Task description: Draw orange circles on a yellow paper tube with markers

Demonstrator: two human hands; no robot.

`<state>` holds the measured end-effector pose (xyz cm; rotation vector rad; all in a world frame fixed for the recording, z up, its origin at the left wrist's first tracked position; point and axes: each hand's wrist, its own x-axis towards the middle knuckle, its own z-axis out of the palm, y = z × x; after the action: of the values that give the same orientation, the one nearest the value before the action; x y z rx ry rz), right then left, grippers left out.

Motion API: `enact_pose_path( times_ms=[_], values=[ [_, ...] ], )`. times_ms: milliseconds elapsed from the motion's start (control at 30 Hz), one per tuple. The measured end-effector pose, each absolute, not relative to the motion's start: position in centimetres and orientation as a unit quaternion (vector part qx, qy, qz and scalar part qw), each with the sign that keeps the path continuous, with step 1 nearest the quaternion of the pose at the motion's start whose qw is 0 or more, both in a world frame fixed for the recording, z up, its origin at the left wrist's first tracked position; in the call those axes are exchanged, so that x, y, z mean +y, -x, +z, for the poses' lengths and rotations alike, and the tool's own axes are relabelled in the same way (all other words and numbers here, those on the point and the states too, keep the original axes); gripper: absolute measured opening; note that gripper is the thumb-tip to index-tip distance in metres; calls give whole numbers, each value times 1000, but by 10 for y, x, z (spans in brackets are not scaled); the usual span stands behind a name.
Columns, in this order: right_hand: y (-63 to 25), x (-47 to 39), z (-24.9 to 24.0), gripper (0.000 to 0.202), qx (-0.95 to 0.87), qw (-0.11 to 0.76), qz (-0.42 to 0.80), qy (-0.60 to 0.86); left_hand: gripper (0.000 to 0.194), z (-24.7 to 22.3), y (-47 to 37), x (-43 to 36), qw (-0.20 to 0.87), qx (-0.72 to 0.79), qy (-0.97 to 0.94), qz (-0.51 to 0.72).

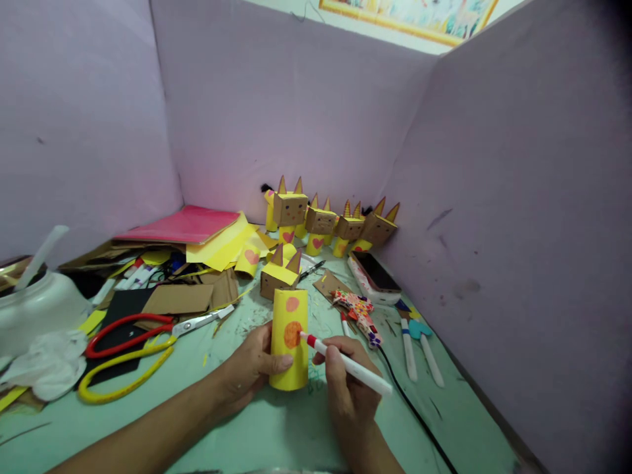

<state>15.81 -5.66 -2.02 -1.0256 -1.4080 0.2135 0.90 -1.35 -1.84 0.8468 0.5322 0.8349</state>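
My left hand (pixel 257 362) is wrapped round a yellow paper tube (pixel 289 366), held upright with its thumb across the front. Two orange-red spots show on the tube, one above the other. Between the fingers of my right hand (pixel 348 378) is a white marker (pixel 360 374) with a red collar. Its tip touches the right edge of the lower, larger spot. Just behind the tube sits a cardboard box head (pixel 276 280) with a yellow top and two pointed ears.
Several box-headed figures (pixel 291 210) stand along the back wall. Red-and-yellow scissors (pixel 129 342) lie left, near cardboard pieces (pixel 178 298) and a pink folder (pixel 182 222). A patterned glue gun (pixel 359 315) with a black cord, a phone (pixel 376 271) and a capped marker (pixel 409 349) lie right.
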Motion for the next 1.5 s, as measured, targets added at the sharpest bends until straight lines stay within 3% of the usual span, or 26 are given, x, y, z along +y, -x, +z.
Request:
enact_pose_path(
  times_ms=[533, 1500],
  values=[
    [-155, -59, -17, 19, -603, 644, 119, 455, 52, -19, -9, -14, 795, 255, -392, 387],
    [-164, -60, -20, 17, -607, 654, 56, 447, 57, -16, -11, -17, 753, 293, -440, 392]
  ],
)
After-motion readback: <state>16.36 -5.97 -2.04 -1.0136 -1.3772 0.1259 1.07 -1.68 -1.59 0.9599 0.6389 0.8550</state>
